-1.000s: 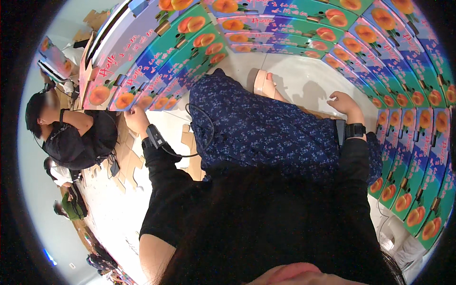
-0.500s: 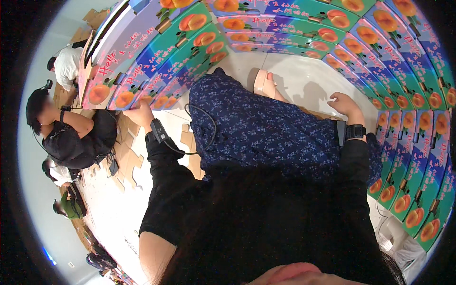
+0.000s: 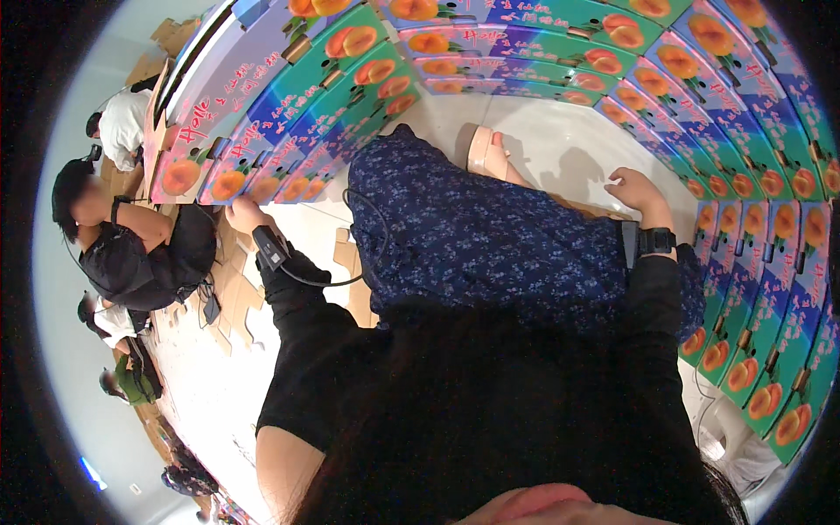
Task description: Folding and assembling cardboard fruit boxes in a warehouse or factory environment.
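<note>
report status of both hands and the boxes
Left hand at edge of left box stack, grip unclear. Right hand empty, loosely curled. Cable trailing from left wrist device.

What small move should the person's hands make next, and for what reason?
Perhaps bring the right hand across to the left box stack: it looks empty and half-curled, while the left hand is alone at that stack's near edge, its grip unclear.

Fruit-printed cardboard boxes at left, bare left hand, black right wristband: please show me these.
Fruit-printed cardboard boxes point(image 3: 293, 122), head view: printed side.
Bare left hand point(image 3: 247, 215), head view: back.
Black right wristband point(image 3: 657, 241), head view: square face.
</note>
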`<state>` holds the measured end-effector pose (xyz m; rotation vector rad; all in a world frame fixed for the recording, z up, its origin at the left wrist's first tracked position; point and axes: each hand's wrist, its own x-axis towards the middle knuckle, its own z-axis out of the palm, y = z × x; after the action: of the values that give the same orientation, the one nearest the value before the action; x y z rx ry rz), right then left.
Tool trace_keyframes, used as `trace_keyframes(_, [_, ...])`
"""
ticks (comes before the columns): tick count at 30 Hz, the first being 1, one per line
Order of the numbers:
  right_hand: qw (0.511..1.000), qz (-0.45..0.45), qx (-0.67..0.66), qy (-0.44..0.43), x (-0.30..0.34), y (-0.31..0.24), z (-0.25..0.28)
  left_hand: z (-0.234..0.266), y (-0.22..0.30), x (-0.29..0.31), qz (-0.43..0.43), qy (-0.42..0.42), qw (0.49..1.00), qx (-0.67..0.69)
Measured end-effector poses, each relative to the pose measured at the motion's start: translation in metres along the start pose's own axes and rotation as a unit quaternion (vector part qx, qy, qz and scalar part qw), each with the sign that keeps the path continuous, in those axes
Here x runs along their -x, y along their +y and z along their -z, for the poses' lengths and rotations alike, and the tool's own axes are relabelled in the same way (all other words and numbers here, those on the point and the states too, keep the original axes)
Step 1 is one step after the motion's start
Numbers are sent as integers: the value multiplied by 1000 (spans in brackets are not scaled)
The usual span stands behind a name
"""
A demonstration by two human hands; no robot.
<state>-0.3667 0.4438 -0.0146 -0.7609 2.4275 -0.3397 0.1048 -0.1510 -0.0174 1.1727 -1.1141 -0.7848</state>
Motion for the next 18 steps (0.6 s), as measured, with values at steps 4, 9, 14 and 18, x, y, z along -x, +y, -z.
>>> trace_keyframes(4, [1000, -1, 13, 3, 1, 1, 1, -6, -10, 0, 45, -62, 996, 44])
trace_keyframes(9, [1000, 5, 17, -2, 0, -1, 0, -6, 14, 12, 66, -6, 995, 73])
trace_keyframes(14, [1000, -15, 10, -7, 2, 0, 2, -14, 20, 17, 105, -17, 991, 86])
trace_keyframes(18, [1000, -3, 11, -10, 0, -3, 1, 7, -8, -2, 63, -67, 994, 53])
